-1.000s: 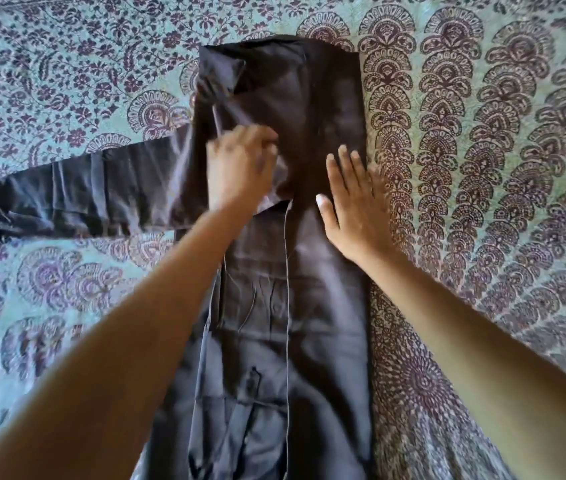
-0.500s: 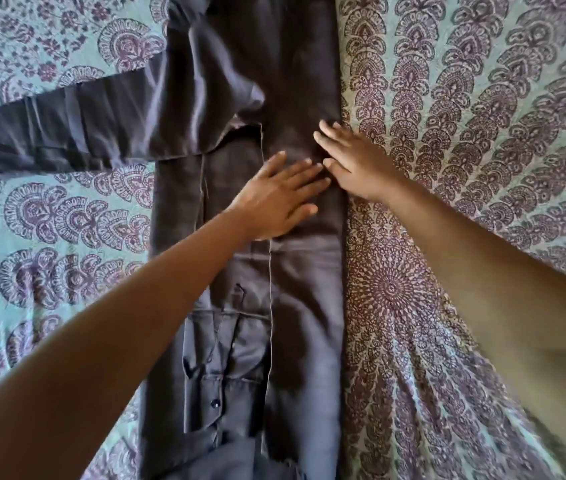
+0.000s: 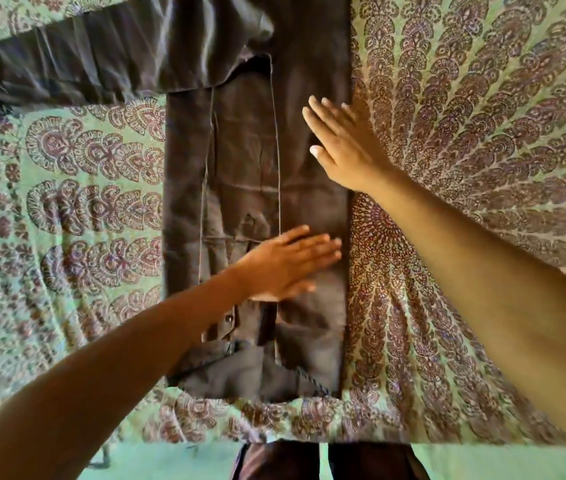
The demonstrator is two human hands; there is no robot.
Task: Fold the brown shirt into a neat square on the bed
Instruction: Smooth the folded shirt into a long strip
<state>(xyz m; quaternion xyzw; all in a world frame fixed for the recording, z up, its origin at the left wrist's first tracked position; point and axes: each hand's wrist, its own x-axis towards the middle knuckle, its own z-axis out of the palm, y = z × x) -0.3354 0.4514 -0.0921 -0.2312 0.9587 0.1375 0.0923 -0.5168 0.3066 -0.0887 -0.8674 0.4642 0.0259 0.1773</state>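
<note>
One side fold of several appears done: the dark brown cotton button-up shirt (image 3: 247, 161) is lying lengthwise on the green bedspread with purple paisley print (image 3: 482, 168), its hem sitting just beyond the bedspread's near edge (image 3: 378, 439) and its body running straight away from that edge.

- Done, judging from the lay: the person's-right side is lying turned in over the body, giving a straight long border. The garment is reading as a narrow strip.
- Left to do, as a judgement: the long left sleeve (image 3: 84, 64), far from the near edge, is stretching out flat to the person's left, unfolded. The left side panel is also lying unturned, and the hem end is looking rumpled. Cross folds into a square are not yet started.

Hand poses:
- The left hand (image 3: 285, 265) is lying palm down on the strip, nearer the near edge, fingers straight and close together, pointing toward the right border. It is gripping nothing.
- The right hand (image 3: 340, 147) is lying farther from that edge, palm down, fingers straight and slightly fanned along the right border, partly over the bedspread. Whether it is pressing or just skimming cannot be told.
</note>
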